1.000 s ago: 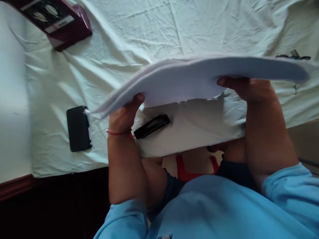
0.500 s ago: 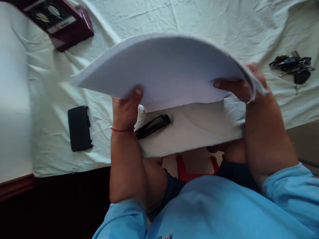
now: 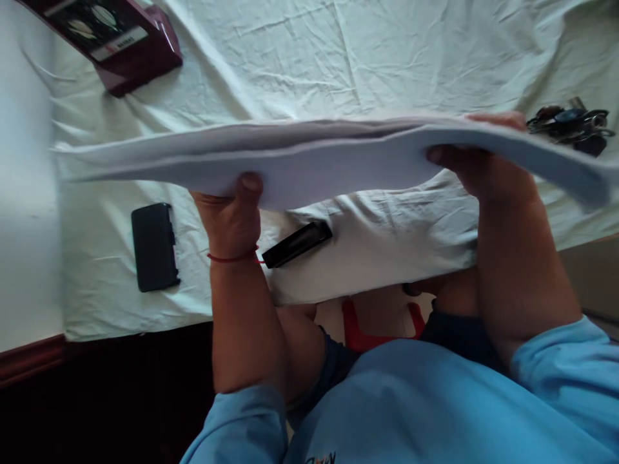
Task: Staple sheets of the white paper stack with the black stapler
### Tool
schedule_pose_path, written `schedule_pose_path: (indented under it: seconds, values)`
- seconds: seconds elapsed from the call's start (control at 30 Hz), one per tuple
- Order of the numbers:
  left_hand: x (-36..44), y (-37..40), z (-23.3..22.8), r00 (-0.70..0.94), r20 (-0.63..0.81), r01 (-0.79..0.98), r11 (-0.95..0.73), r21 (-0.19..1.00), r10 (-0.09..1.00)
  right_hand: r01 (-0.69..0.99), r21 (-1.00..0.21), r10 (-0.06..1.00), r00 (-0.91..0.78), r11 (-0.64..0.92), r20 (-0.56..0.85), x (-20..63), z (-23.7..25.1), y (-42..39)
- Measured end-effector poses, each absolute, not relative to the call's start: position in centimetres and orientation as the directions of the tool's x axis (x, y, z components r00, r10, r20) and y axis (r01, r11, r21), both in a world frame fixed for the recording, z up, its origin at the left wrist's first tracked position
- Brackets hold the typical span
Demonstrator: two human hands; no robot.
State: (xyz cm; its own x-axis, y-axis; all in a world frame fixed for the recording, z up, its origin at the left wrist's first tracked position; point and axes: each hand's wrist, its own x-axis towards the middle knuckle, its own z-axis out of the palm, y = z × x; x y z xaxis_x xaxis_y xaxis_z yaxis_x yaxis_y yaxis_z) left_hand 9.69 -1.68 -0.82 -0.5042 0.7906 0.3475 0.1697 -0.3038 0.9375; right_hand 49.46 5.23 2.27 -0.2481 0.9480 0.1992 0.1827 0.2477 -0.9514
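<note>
A wide stack of white paper point(image 3: 329, 167) is held up above the cloth, its sheets parted by a gap along the upper edge. My left hand point(image 3: 236, 212) grips the stack's lower edge left of the middle, thumb on the near face and fingers hidden behind. Toward the other end, my right hand point(image 3: 488, 167) holds it the same way, with some fingers showing over the top edge. Just below the paper, near my left wrist, a black stapler-like object point(image 3: 297, 245) lies on the cloth, touched by neither hand.
A pale, wrinkled cloth point(image 3: 411, 58) covers the table. On the left lies a black phone-like case point(image 3: 155, 248); a dark maroon box point(image 3: 140, 51) stands at the upper left. A bunch of keys point(image 3: 565, 122) rests at the right, partly behind the paper.
The paper has gone from a high upward arch to a flatter, wider spread, its ends reaching further left and right. A gap between its sheets now shows. My left hand has shifted slightly left.
</note>
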Motion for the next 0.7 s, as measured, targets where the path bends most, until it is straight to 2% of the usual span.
schedule_pose_path:
  seconds: [0.07,0.17,0.27,0.43,0.53,0.57,0.63,0.7]
  values:
    - [9.7,-2.2,-0.6,-0.489,0.346,0.175,-0.299,0.938,0.8,0.129,-0.971,0.927,-0.344,0.203,0.148,48.6,4.6,3.8]
    - [9.7,-2.8,-0.2,-0.375,0.256,0.181,-0.2,0.963,0.891,0.076,-0.993,0.948,-0.299,-0.095,-0.113,47.4,7.2,2.2]
    - [9.7,-3.1,0.1,-0.354,0.187,0.182,-0.128,0.975,0.916,0.119,-0.992,0.958,-0.276,-0.051,-0.082,47.3,7.6,2.1]
    - [10.1,-2.8,-0.1,-0.278,0.137,0.205,-0.081,0.975,0.951,0.139,-0.988,0.949,-0.316,0.071,0.024,48.9,4.0,4.5]
    - [10.5,-2.4,-0.3,-0.234,0.181,0.242,-0.123,0.962,0.955,0.237,-0.965,0.984,-0.164,0.108,0.07,48.9,2.0,5.4]
    - [10.5,-2.3,-0.3,-0.237,0.198,0.237,-0.141,0.961,0.951,0.21,-0.968,0.989,-0.076,0.141,0.128,48.7,1.7,5.5]
    - [10.4,-2.2,-0.3,-0.27,0.23,0.206,-0.177,0.962,0.935,0.21,-0.972,0.992,-0.077,0.109,0.095,48.3,1.4,5.4]
    - [10.0,-2.3,-0.3,-0.27,0.198,0.183,-0.151,0.971,0.942,0.217,-0.971,0.993,-0.08,0.104,0.089,48.1,1.5,5.2]
